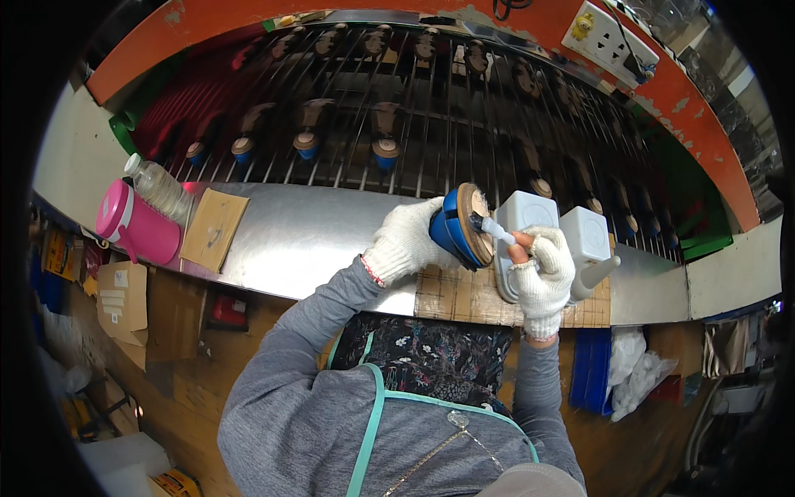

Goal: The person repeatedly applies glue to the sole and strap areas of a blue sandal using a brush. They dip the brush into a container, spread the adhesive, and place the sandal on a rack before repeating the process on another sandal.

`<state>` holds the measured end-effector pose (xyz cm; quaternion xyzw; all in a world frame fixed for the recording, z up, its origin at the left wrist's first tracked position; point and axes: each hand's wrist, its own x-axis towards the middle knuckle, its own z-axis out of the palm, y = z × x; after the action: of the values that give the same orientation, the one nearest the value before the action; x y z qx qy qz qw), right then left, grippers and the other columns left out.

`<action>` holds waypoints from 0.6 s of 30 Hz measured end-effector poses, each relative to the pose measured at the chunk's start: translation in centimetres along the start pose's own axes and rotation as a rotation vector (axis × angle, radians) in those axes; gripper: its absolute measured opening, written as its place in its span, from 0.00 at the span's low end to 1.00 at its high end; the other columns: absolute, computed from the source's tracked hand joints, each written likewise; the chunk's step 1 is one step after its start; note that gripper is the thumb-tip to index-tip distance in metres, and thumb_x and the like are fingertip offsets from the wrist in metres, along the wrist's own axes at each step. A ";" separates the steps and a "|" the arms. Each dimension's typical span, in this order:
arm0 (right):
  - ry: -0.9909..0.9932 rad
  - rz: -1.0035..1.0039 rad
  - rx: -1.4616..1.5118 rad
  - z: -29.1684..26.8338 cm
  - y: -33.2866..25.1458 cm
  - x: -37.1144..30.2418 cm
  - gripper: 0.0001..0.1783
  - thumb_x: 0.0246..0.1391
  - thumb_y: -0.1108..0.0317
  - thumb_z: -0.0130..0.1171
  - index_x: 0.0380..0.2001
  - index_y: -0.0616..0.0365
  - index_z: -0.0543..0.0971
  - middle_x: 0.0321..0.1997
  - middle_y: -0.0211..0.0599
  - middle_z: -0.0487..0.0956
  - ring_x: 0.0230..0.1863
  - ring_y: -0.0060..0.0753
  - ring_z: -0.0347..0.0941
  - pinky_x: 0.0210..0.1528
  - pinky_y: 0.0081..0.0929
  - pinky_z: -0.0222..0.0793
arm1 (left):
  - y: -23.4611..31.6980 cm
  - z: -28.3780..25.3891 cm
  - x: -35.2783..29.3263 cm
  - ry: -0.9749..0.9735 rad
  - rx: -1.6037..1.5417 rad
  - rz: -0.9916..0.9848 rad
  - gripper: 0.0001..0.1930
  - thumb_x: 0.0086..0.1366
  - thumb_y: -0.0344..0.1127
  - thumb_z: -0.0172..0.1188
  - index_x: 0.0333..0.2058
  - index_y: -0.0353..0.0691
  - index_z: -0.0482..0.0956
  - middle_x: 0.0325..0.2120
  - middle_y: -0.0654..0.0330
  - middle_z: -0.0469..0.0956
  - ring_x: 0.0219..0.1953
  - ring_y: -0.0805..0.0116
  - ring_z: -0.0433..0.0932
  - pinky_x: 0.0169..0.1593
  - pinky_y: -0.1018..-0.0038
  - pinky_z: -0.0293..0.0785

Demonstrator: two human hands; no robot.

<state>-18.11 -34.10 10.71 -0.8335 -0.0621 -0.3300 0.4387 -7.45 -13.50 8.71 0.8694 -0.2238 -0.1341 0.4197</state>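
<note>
My left hand (402, 242), in a white knitted glove, is closed around a blue shoe upper (450, 230) with its pale underside tilted to the right. My right hand (544, 277), also gloved but with bare fingertips showing, pinches a brush (497, 231) with a white handle. Its dark bristles touch the shoe's underside. Just behind my right hand are a white plastic container (527, 211) and a second white container (586, 234) with a pale spout-like piece beside it. Both stand on a cardboard sheet (464, 296) at the bench's front edge.
Beyond the metal bench (290, 232), a rack of rods (364, 178) carries several more shoes. At left stand a pink jug (155, 228), a clear bottle (161, 189) and a brown board (217, 230). A power strip (609, 43) sits on the orange frame; a blue crate (590, 369) stands below right.
</note>
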 end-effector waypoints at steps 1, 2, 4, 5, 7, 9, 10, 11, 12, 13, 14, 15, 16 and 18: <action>-0.002 -0.034 -0.021 0.0 0.1 0.3 0.09 0.50 0.74 0.70 0.37 0.61 0.86 0.37 0.36 0.81 0.35 0.30 0.76 0.36 0.24 0.70 | 0.1 -0.3 -0.2 -0.055 0.014 -0.003 0.40 0.38 0.35 0.85 0.53 0.38 0.78 0.40 0.56 0.86 0.42 0.65 0.85 0.50 0.70 0.81; -0.012 -0.012 0.007 -0.1 0.1 0.5 0.09 0.49 0.73 0.71 0.36 0.61 0.86 0.36 0.38 0.81 0.35 0.32 0.76 0.38 0.27 0.70 | 0.1 -0.5 -0.4 -0.113 -0.070 -0.017 0.42 0.36 0.36 0.85 0.54 0.37 0.78 0.42 0.54 0.85 0.44 0.63 0.85 0.52 0.69 0.80; -0.023 -0.045 -0.011 -0.2 0.3 0.9 0.10 0.49 0.73 0.71 0.36 0.61 0.86 0.36 0.38 0.81 0.36 0.32 0.76 0.38 0.27 0.70 | 0.0 -1.0 -0.7 -0.226 -0.218 -0.026 0.47 0.32 0.37 0.85 0.56 0.36 0.76 0.44 0.51 0.84 0.47 0.59 0.84 0.55 0.67 0.79; -0.029 -0.065 -0.023 -0.2 0.4 0.9 0.10 0.49 0.73 0.71 0.37 0.61 0.86 0.36 0.38 0.81 0.36 0.31 0.76 0.38 0.26 0.70 | 0.0 -1.0 -0.9 -0.259 -0.285 -0.020 0.46 0.32 0.37 0.85 0.55 0.34 0.76 0.44 0.51 0.84 0.47 0.59 0.84 0.56 0.67 0.79; -0.045 -0.024 0.011 -0.2 0.5 0.7 0.10 0.49 0.74 0.71 0.37 0.62 0.86 0.36 0.38 0.81 0.37 0.31 0.76 0.39 0.26 0.70 | -0.2 -0.8 -1.0 -0.329 -0.419 -0.010 0.46 0.31 0.35 0.86 0.54 0.30 0.76 0.44 0.50 0.84 0.47 0.59 0.83 0.56 0.67 0.79; -0.053 0.025 0.045 -0.1 0.7 0.2 0.10 0.49 0.74 0.70 0.37 0.62 0.86 0.37 0.38 0.80 0.38 0.31 0.76 0.39 0.25 0.70 | -0.4 -0.4 -1.1 -0.410 -0.495 -0.035 0.47 0.30 0.33 0.86 0.54 0.30 0.75 0.45 0.50 0.83 0.48 0.58 0.83 0.56 0.66 0.78; -0.054 0.055 0.062 0.1 0.8 -0.3 0.10 0.49 0.74 0.70 0.38 0.62 0.86 0.37 0.38 0.80 0.38 0.31 0.76 0.39 0.25 0.70 | -0.6 -0.1 -1.1 -0.452 -0.533 -0.048 0.47 0.30 0.32 0.86 0.55 0.30 0.75 0.46 0.50 0.83 0.49 0.57 0.83 0.57 0.66 0.78; -0.056 0.086 0.080 0.2 1.0 -0.7 0.10 0.49 0.75 0.70 0.38 0.62 0.86 0.38 0.38 0.79 0.38 0.30 0.75 0.39 0.25 0.70 | -0.7 0.1 -1.2 -0.484 -0.573 -0.065 0.45 0.33 0.28 0.84 0.54 0.29 0.75 0.45 0.50 0.83 0.48 0.59 0.83 0.54 0.67 0.80; -0.052 0.096 0.088 0.3 1.2 -1.1 0.10 0.49 0.75 0.70 0.38 0.62 0.86 0.38 0.37 0.79 0.38 0.30 0.75 0.39 0.25 0.69 | -0.8 0.4 -1.3 -0.516 -0.613 -0.082 0.42 0.36 0.24 0.82 0.54 0.29 0.74 0.45 0.51 0.83 0.47 0.60 0.83 0.52 0.68 0.81; -0.048 0.105 0.097 0.5 1.5 -1.5 0.11 0.50 0.75 0.70 0.38 0.63 0.86 0.38 0.37 0.79 0.38 0.29 0.75 0.39 0.25 0.69 | -0.9 0.6 -1.4 -0.551 -0.658 -0.084 0.40 0.38 0.20 0.80 0.54 0.29 0.74 0.44 0.52 0.83 0.47 0.62 0.83 0.50 0.68 0.82; -0.044 0.112 0.103 0.6 1.8 -1.9 0.11 0.50 0.75 0.70 0.38 0.63 0.86 0.38 0.36 0.78 0.38 0.29 0.74 0.38 0.24 0.69 | -1.1 0.8 -1.4 -0.569 -0.664 -0.115 0.40 0.38 0.20 0.81 0.54 0.29 0.74 0.44 0.51 0.83 0.47 0.62 0.83 0.50 0.68 0.82; -0.045 0.103 0.095 0.6 2.1 -2.2 0.10 0.50 0.75 0.70 0.38 0.63 0.86 0.38 0.36 0.78 0.38 0.28 0.74 0.38 0.24 0.68 | -1.1 0.9 -1.4 -0.590 -0.674 -0.128 0.41 0.37 0.20 0.81 0.54 0.29 0.74 0.44 0.50 0.83 0.47 0.62 0.82 0.49 0.69 0.82; -0.045 0.089 0.085 0.7 2.5 -2.4 0.10 0.50 0.75 0.70 0.38 0.62 0.86 0.38 0.36 0.78 0.38 0.28 0.74 0.38 0.24 0.68 | -1.2 1.0 -1.4 -0.611 -0.683 -0.140 0.41 0.36 0.20 0.81 0.54 0.29 0.74 0.44 0.49 0.83 0.47 0.62 0.82 0.49 0.69 0.83; -0.055 0.106 0.071 0.6 3.1 -3.0 0.10 0.50 0.75 0.70 0.38 0.62 0.86 0.38 0.36 0.79 0.37 0.28 0.74 0.37 0.25 0.68 | -1.4 1.3 -1.6 -0.642 -0.717 -0.124 0.42 0.36 0.20 0.82 0.54 0.29 0.74 0.44 0.49 0.83 0.46 0.62 0.83 0.49 0.69 0.83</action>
<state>-18.93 -34.99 6.56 -0.8283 -0.0417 -0.2810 0.4829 -9.00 -12.86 6.88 0.5965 -0.2295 -0.4891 0.5936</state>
